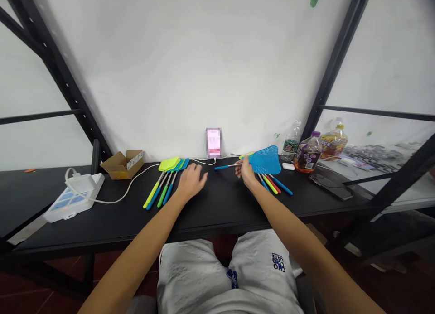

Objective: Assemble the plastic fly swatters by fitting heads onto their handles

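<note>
My right hand (245, 171) is closed around the thin metal shaft of a blue fly swatter (267, 161), holding it a little above the black table (112, 219); its blue handle end (221, 167) points left. Under and beside that hand lies a pile of swatters with coloured handles (273, 185). My left hand (192, 180) rests on the table with its fingers loosely stretched out, holding nothing. Just left of it lies a fanned row of green and blue swatters (166, 180).
A phone (213, 142) leans against the white wall, its cable running left to a power strip (73, 196). A small open cardboard box (123, 163) sits at the back left. Three bottles (307, 151), a white earbud case (288, 166) and a dark phone (330, 186) stand at the right.
</note>
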The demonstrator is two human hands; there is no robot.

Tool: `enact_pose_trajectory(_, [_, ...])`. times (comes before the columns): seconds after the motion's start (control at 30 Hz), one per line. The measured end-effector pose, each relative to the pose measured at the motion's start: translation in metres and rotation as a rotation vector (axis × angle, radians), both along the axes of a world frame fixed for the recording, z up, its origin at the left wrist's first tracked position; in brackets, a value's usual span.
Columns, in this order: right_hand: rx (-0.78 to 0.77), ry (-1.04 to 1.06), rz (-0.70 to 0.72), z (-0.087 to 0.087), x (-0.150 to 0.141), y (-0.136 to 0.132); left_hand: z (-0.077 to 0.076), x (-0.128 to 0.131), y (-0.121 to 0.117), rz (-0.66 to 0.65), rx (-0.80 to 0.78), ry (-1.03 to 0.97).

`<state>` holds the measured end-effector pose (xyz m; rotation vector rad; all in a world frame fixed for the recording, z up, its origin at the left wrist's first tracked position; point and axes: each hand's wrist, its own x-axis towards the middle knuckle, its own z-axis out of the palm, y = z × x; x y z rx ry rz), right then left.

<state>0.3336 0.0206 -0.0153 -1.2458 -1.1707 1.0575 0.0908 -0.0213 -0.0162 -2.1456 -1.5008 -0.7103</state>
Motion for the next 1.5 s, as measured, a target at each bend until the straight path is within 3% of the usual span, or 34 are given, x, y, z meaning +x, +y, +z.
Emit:
enact_pose_trajectory(0.1, [-0.139,0.167,0.074,-0.002,-0.006,0.000,-0.004,0.021,-0.006,-0.104,0.011,0.072])
enact_pose_trajectory(0.2, [-0.249,0.169,0.297,-0.003,-0.011,-0.001,-0.007,0.031,-0.007,-0.127,0.019,0.103])
enact_pose_trajectory(0.27, [-0.293,0.145,0.347,-0.002,-0.011,-0.001,-0.009,0.034,-0.005,-0.171,-0.020,0.131])
enact_pose_trajectory(0.43, [-0.288,0.177,0.234,0.002,-0.008,-0.002,-0.011,0.038,-0.002,-0.295,-0.178,0.139])
enact_pose_trajectory(0.67, [-0.223,0.283,0.149,0.000,-0.007,0.003,-0.008,0.038,-0.004,-0.299,-0.264,0.059])
enact_pose_trajectory(0.77, [-0.201,0.341,0.088,0.002,0.001,0.007,-0.007,0.036,-0.004,-0.267,-0.300,0.035])
enact_pose_trajectory(0.97, [-0.103,0.373,-0.191,0.013,0.021,0.008,-0.009,0.025,0.003,-0.066,-0.343,-0.047])
enact_pose_trajectory(1.03, [-0.121,0.315,-0.151,0.015,0.021,0.006,-0.010,0.024,0.006,-0.018,-0.341,-0.087])
enact_pose_trajectory(1.13, [-0.129,0.162,0.024,0.011,0.012,0.001,-0.013,0.022,0.009,-0.016,-0.320,-0.150])
enact_pose_trajectory(1.33, [0.027,-0.345,0.188,-0.006,-0.004,-0.005,-0.015,0.017,0.015,-0.078,-0.220,-0.371])
enact_pose_trajectory(1.5, [0.205,-0.639,0.335,-0.008,-0.006,-0.011,-0.013,0.010,0.020,0.002,-0.204,-0.525])
